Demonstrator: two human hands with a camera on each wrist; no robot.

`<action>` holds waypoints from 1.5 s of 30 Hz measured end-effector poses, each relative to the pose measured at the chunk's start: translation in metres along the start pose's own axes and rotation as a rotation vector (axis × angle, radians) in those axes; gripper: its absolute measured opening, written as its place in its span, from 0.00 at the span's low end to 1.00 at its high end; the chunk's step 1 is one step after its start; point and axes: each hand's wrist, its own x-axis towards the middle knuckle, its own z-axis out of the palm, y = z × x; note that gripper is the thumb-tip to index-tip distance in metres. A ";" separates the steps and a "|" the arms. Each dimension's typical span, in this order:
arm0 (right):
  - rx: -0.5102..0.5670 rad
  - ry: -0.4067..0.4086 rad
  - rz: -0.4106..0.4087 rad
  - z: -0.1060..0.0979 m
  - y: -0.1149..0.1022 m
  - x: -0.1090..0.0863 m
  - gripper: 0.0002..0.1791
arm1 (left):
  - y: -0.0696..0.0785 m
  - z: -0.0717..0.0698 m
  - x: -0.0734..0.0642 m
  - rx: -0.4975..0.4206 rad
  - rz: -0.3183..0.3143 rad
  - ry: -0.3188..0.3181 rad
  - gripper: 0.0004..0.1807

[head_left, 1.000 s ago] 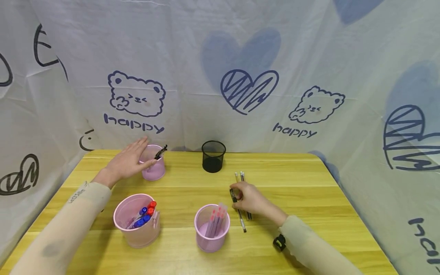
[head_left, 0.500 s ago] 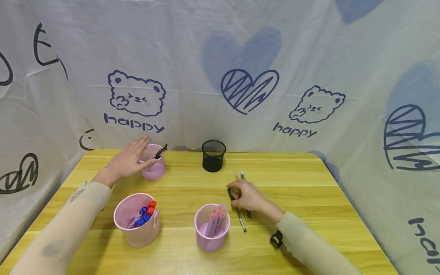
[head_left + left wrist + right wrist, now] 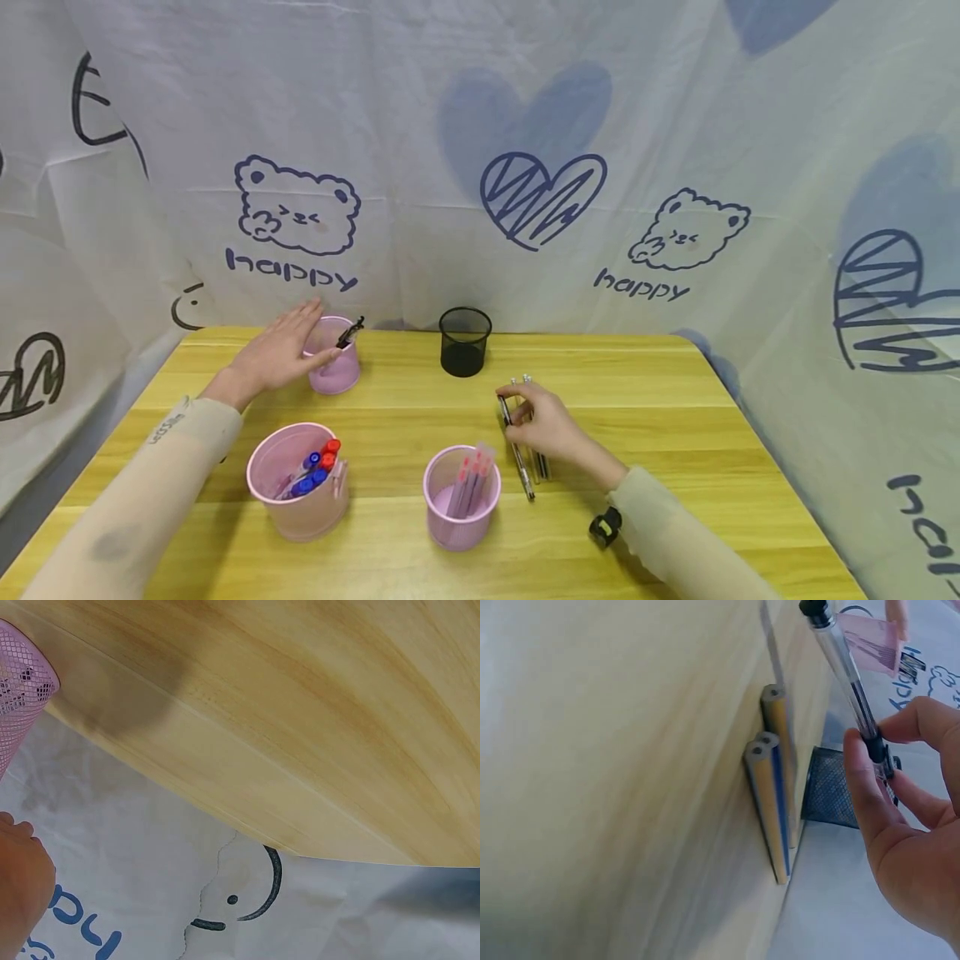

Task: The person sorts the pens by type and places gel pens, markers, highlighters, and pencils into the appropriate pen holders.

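Note:
My right hand (image 3: 551, 429) pinches a clear gel pen (image 3: 521, 462) with a black cap between thumb and fingertips. In the right wrist view the gel pen (image 3: 849, 679) slants above the table. Several pencils (image 3: 769, 810) lie beside and beneath that hand, partly hidden by it in the head view. At the back left, my left hand (image 3: 273, 354) is stretched out at a pink mesh pen cup (image 3: 335, 379), its fingers straight and its thumb across the near side. Black pens (image 3: 349, 333) lean out of this cup. Whether the palm touches the cup cannot be seen.
A black mesh cup (image 3: 463, 358) stands at the back middle. Nearer are a pink cup (image 3: 459, 533) with slim pink-ended sticks and a larger pink cup (image 3: 311, 521) with blue- and red-capped pens. A black strap-like object (image 3: 605, 527) hangs by the right sleeve.
My right hand has moved slightly away from me with the gel pen, and the pen's far end has shifted the same way. My left hand has stayed at the cup.

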 end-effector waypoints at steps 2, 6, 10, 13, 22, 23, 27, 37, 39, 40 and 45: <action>0.044 0.033 0.010 -0.001 -0.002 0.000 0.36 | 0.000 0.000 0.000 0.003 0.002 -0.005 0.55; 0.149 0.098 0.012 -0.003 -0.005 0.002 0.37 | 0.000 -0.001 0.000 0.008 0.007 -0.005 0.54; 0.249 0.160 -0.004 -0.005 -0.010 0.004 0.37 | 0.000 -0.001 0.000 0.013 0.005 -0.006 0.54; 0.284 0.210 -0.023 -0.007 -0.016 0.007 0.36 | -0.001 0.000 0.000 0.016 0.005 -0.006 0.55; 0.355 0.310 -0.148 -0.011 -0.033 0.021 0.33 | 0.000 0.000 0.000 0.016 0.002 -0.006 0.55; 0.362 0.315 -0.159 -0.012 -0.036 0.023 0.32 | 0.000 0.000 0.001 0.016 0.002 -0.005 0.55; 0.387 0.331 -0.204 -0.015 -0.047 0.032 0.30 | -0.001 0.000 0.001 0.018 0.000 0.002 0.55; 0.370 0.352 -0.312 -0.018 -0.075 0.058 0.26 | -0.002 0.002 0.003 0.014 0.002 0.012 0.55; 0.375 0.348 -0.327 -0.018 -0.081 0.063 0.26 | -0.002 0.002 0.003 0.015 0.002 0.013 0.55; 0.377 0.344 -0.336 -0.018 -0.084 0.065 0.25 | -0.002 0.002 0.003 0.016 0.002 0.012 0.55; 0.406 0.328 -0.360 -0.018 -0.097 0.078 0.25 | -0.002 0.000 0.002 0.027 0.005 0.000 0.55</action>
